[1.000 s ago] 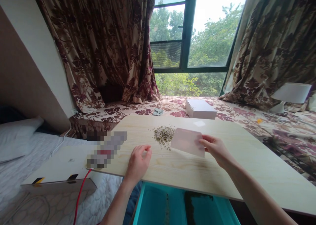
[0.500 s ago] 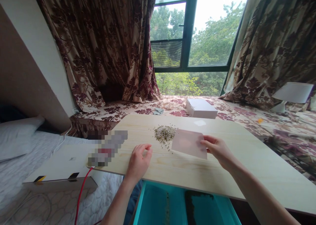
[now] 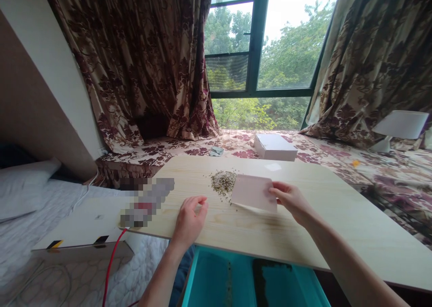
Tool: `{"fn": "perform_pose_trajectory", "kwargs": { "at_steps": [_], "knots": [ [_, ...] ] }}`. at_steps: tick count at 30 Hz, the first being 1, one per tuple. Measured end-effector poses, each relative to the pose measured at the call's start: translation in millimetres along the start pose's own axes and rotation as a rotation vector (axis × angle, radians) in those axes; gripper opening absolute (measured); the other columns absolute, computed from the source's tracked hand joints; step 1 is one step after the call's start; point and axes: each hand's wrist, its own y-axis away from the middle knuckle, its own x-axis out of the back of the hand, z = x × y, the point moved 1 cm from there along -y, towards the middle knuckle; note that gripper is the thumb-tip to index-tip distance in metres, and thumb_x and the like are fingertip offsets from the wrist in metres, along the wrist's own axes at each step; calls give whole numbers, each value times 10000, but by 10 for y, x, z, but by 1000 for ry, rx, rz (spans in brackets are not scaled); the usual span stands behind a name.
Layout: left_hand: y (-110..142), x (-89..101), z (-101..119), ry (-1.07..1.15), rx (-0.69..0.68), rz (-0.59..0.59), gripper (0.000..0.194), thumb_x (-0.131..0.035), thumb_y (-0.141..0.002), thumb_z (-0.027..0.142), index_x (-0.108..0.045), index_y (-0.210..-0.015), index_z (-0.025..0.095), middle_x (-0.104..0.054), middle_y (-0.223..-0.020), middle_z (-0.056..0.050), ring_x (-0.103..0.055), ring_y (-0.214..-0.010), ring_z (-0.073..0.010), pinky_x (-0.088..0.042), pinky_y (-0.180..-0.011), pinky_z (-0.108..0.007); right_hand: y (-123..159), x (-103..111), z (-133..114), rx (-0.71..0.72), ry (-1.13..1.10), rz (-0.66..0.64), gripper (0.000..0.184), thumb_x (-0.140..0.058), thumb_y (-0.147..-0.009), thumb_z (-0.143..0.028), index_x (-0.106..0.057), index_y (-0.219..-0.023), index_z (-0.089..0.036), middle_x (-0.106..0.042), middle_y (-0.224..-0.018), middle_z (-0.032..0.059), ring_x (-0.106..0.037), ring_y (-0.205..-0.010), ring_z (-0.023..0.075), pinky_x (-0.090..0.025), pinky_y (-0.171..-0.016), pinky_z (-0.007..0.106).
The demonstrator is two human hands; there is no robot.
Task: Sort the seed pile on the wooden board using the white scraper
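Note:
My right hand pinches the right edge of a thin, pale pinkish, semi-see-through sheet between thumb and fingers. The sheet is held low over the wooden tabletop, and its left edge overlaps the right side of a pile of small green and pale seed-like grains. A few loose grains lie scattered around the pile. To the left and nearer the front edge, my left hand rests on the tabletop. Its fingers are loosely bent with the thumb apart, and nothing shows in it.
Below the front edge sits a turquoise bin with two compartments, dark stuff stuck in the right one. A blurred-out object with a red cable lies at the table's left end. Behind stand a white box and a lamp.
My right hand and the sheet shift slightly right, then back left and a little up, and the sheet's tilt changes. My left hand stays in place.

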Motion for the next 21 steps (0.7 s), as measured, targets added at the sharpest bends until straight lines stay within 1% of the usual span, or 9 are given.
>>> {"fn": "perform_pose_trajectory", "kwargs": {
  "at_steps": [5,10,13,17,21],
  "knots": [
    [-6,2,4,4,9,0,224,-514,-837,308,-680,-924,185,-705,-964,-72,-624,-982,-216,-503,-904,-395,-71,-5,3,-15,19,-22,226,-687,-593,-235,-757,-795,-160,-752,-771,74,-662,-658,181,-521,-590,275],
    [-13,5,9,6,21,-20,228,-510,-839,307,-678,-927,180,-704,-971,-73,-618,-989,-214,-484,-939,-406,-152,-48,-16,-43,6,-19,212,-693,-568,-215,-751,-765,-161,-749,-764,64,-644,-654,158,-500,-593,254],
    [-14,9,15,6,25,-24,232,-507,-839,304,-679,-931,179,-705,-976,-74,-618,-998,-216,-490,-927,-401,-186,-73,-5,-43,16,-26,228,-692,-566,-212,-756,-778,-158,-753,-781,66,-636,-635,152,-494,-582,255],
    [-7,12,19,6,26,-22,234,-509,-838,304,-683,-934,180,-707,-988,-76,-621,-1003,-217,-501,-913,-397,-188,-64,-8,-38,51,-71,237,-687,-586,-208,-764,-804,-155,-754,-788,68,-645,-652,158,-491,-585,255],
    [1,9,19,0,23,-20,236,-508,-834,306,-684,-934,184,-705,-991,-76,-620,-1009,-218,-498,-926,-402,-172,-35,-42,-31,51,-85,230,-684,-600,-212,-764,-811,-166,-750,-774,60,-648,-661,160,-497,-603,262]
  ]
}}
